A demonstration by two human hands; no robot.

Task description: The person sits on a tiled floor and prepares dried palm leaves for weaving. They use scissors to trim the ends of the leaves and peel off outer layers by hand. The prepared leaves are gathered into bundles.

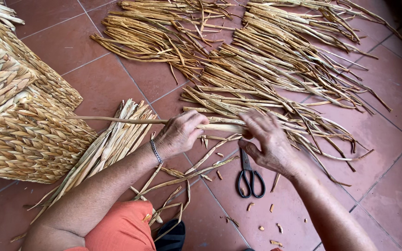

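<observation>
The left hand (178, 135) has its grip closed around a long dried reed stalk (117, 120) lying across the tiled floor (396, 186). The right hand (271, 142), fingers spread apart, rests on the same stalk's end. Black scissors (250, 176) lie just below; a woven basket (24, 130) sits left, reed bundles (266, 60) beyond.

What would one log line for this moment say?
left hand: grips dried reed strip | right hand: fingers spread on strip's end | scissors: on tiled floor

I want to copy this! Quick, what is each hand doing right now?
Left hand: fingers closed around a long dried reed stalk.
Right hand: fingers spread open, touching the same stalk among the loose reeds.
</observation>
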